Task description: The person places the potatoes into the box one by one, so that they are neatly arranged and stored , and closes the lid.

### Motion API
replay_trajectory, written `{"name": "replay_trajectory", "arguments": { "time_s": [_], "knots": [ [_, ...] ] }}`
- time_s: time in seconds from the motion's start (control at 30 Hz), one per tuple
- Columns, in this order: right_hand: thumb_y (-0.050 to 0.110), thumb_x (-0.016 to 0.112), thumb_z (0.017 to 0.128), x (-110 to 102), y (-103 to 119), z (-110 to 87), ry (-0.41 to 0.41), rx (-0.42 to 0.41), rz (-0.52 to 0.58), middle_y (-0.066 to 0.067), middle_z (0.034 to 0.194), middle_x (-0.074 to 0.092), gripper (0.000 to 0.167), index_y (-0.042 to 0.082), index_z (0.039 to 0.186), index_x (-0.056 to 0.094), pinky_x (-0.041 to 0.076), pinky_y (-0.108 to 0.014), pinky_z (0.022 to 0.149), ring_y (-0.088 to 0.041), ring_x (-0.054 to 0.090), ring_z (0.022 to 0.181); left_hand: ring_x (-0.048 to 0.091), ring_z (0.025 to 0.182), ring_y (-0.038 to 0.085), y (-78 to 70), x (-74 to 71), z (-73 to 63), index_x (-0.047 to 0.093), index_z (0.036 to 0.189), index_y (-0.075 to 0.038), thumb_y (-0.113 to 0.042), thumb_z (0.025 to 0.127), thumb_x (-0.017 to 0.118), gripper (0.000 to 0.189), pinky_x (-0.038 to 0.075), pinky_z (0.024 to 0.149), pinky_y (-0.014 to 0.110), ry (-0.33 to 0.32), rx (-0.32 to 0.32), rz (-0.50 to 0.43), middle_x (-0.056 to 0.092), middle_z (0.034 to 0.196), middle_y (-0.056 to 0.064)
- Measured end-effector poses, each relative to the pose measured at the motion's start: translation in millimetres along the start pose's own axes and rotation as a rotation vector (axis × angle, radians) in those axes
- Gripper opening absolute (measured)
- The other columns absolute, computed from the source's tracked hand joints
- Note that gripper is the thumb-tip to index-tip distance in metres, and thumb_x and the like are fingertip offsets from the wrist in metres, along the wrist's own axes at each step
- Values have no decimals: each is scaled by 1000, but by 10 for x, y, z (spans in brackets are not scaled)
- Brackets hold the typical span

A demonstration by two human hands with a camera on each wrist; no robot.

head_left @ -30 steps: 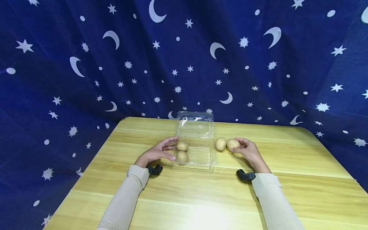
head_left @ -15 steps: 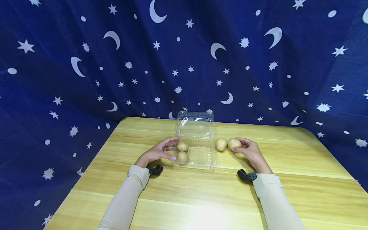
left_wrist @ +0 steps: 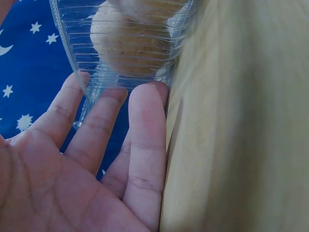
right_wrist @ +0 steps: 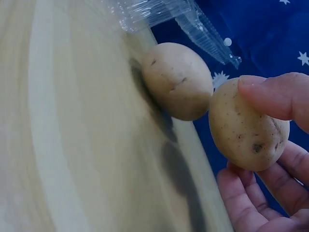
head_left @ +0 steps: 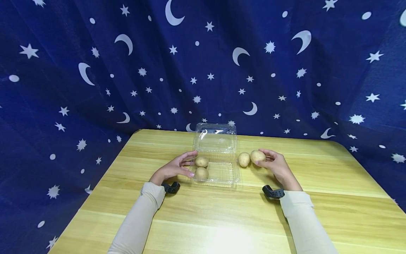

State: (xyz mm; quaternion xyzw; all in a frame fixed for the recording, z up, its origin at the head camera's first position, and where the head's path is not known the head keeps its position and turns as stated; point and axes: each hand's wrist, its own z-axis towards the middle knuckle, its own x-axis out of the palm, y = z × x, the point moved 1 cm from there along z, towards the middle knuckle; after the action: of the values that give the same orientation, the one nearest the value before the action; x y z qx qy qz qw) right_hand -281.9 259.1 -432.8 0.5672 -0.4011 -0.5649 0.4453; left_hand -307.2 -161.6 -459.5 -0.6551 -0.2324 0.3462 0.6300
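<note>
A clear plastic clamshell box (head_left: 222, 173) stands with its lid (head_left: 215, 138) raised at the back. Two potatoes, a rear one (head_left: 201, 162) and a front one (head_left: 201, 173), sit in its left end. My left hand (head_left: 174, 167) rests its fairly straight fingertips against the box's left wall; the left wrist view shows them at the ribbed plastic below a potato (left_wrist: 128, 46). Between thumb and fingers, my right hand (head_left: 278, 167) pinches a potato (right_wrist: 248, 128), held just above the table. Another potato (head_left: 244, 159) lies on the wood between that one and the box.
The light wooden table (head_left: 196, 215) carries the box near its back edge. Behind it hangs a dark blue curtain (head_left: 215, 63) with moons and stars. Each wrist wears a black strap, such as the right strap (head_left: 272, 192).
My right hand has raised its potato slightly off the table. The left hand, the box and the other potatoes have stayed in place.
</note>
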Motion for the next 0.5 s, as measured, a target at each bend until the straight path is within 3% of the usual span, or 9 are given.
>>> {"name": "replay_trajectory", "arguments": {
  "time_s": [0.27,0.5],
  "knots": [
    [0,79,94,28,110,-27,22,-33,-32,-33,148,56,69,-14,154,48,54,-15,86,6,60,101,37,154,47,21,-8,0,22,170,1,-8,94,83,98,44,120,50,-1,2,9,23,176,23],
    [-2,78,94,39,153,-30,48,-61,-11,-31,143,61,68,-15,153,48,54,-16,86,5,62,101,36,155,48,10,0,-2,22,170,1,-6,92,83,99,42,121,54,-4,0,-1,23,176,22]
  ]
}}
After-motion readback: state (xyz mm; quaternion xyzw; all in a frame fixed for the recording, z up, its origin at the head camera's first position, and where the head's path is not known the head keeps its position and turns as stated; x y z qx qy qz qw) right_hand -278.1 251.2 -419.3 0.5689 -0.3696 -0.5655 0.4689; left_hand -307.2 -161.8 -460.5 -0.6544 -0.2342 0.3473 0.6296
